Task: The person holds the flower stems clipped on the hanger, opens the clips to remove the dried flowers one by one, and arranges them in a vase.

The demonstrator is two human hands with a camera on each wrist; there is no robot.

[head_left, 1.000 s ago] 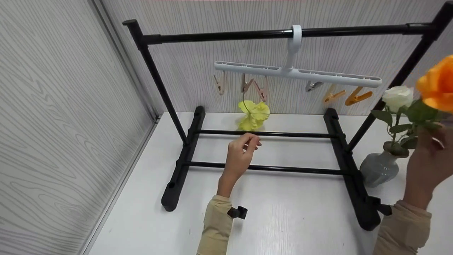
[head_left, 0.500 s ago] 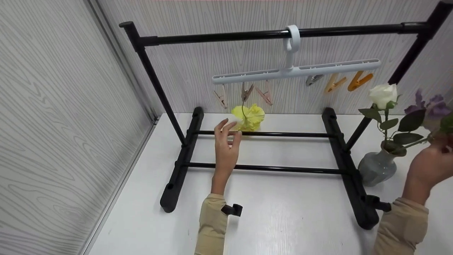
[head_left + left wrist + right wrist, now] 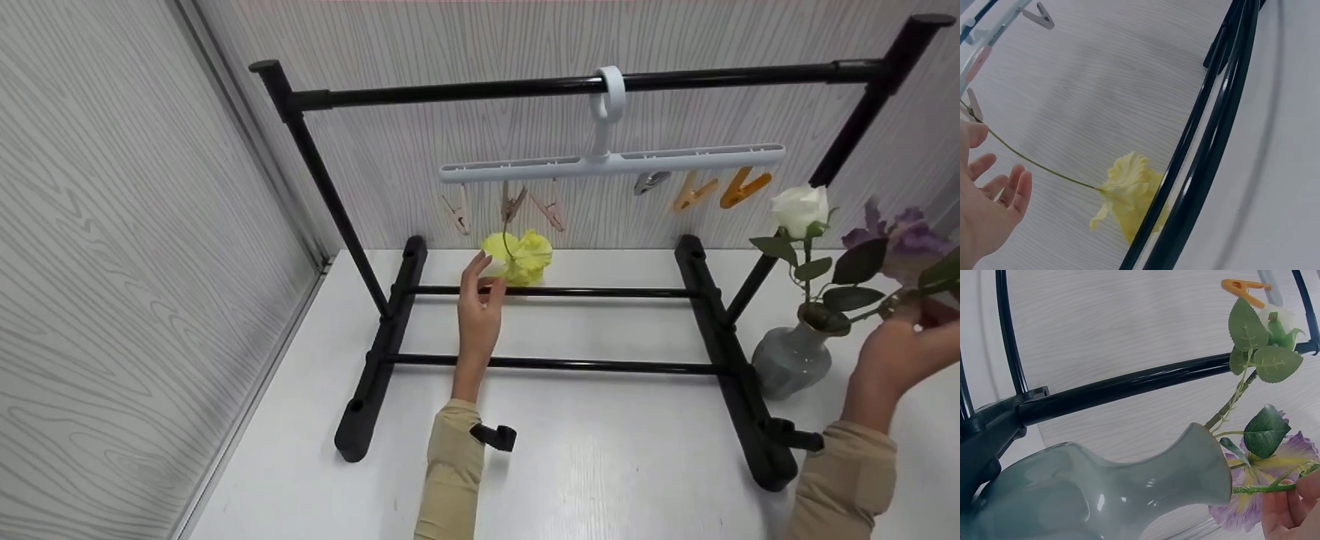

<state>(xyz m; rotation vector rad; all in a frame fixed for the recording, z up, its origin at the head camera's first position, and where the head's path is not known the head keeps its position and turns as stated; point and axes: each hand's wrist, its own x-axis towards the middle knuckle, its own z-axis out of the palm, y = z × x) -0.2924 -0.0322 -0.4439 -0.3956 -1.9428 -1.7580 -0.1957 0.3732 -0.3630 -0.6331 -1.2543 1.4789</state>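
Note:
My left hand (image 3: 478, 319) hovers just below and left of a yellow flower (image 3: 525, 259), its fingers loosely bent and holding nothing. That flower hangs head down by its thin stem (image 3: 1044, 168) from a clothespin (image 3: 512, 202) on the pale blue hanger (image 3: 525, 169). At the right edge, my right hand (image 3: 904, 352) pinches a green flower stem (image 3: 1264, 488) at the mouth of the grey vase (image 3: 791, 361); this stem's bloom is out of view. A white rose (image 3: 801, 210) stands in the vase, and a purple flower (image 3: 904, 236) shows behind the pinched stem.
The hanger hooks over the top bar (image 3: 465, 91) of a black rack standing on the white table (image 3: 585, 457). More clothespins hang along it, including an orange one (image 3: 742, 189). The vase stands beside the rack's right foot (image 3: 739, 375).
My left hand has shifted left and its fingers have loosened. The orange bloom at my right hand has left the view, uncovering the purple flower. The hanger has swung and tilted.

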